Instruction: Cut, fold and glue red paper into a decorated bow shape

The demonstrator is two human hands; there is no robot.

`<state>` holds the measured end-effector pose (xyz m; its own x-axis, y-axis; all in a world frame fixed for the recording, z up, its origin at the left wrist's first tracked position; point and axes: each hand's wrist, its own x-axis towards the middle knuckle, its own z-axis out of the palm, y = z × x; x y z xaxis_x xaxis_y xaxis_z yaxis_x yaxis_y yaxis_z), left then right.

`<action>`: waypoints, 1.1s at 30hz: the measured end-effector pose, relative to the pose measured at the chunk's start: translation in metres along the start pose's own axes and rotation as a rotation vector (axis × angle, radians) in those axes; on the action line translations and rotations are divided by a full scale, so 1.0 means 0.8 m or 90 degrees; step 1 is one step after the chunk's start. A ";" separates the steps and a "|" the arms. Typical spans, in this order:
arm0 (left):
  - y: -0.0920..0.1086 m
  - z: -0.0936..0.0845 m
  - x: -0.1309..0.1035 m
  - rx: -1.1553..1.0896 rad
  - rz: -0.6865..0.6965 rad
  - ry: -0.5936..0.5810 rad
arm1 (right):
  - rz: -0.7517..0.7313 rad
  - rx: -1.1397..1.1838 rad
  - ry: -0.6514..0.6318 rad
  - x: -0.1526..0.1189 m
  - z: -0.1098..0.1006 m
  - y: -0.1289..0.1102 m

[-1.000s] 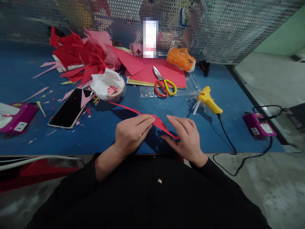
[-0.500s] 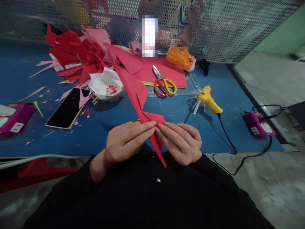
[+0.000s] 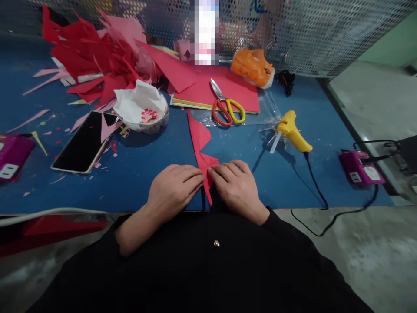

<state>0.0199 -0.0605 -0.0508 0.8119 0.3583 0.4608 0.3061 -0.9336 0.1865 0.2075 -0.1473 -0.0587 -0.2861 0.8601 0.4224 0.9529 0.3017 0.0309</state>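
A folded strip of red paper [image 3: 199, 138] with angular flaps runs from mid-table toward the front edge, its narrow end between my hands. My left hand [image 3: 176, 187] has its fingers together, the tips gripping the strip's left side. On the other side my right hand [image 3: 235, 187] pinches the same strip near its lower end. The fingertips of both hands nearly meet; the thumbs are mostly hidden beneath.
Red-and-yellow-handled scissors [image 3: 224, 106] lie on red sheets [image 3: 185, 96]. Rightward are a yellow glue gun [image 3: 295, 132] and purple power strip [image 3: 361, 167]. Leftward are a phone [image 3: 85, 141], a paper-lined bowl [image 3: 156, 124] and red scraps [image 3: 94, 52].
The red strip has come down toward the table and looks shorter and more upright in view. Both hands have lowered slightly, still holding it. The camera view has shifted a little.
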 end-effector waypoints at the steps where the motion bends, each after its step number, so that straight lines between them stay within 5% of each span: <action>1: -0.001 0.001 0.000 -0.001 0.009 0.003 | 0.004 0.010 0.000 -0.001 0.000 0.000; 16: 0.001 0.003 0.002 -0.066 -0.051 -0.001 | 0.250 0.330 -0.022 -0.003 0.001 0.005; 33: -0.003 0.008 0.010 -0.163 -0.236 0.021 | 0.297 0.299 -0.034 0.008 0.003 0.001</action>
<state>0.0285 -0.0559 -0.0528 0.6538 0.6715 0.3489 0.4372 -0.7115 0.5502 0.2057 -0.1402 -0.0583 0.1301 0.9596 0.2496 0.8365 0.0290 -0.5473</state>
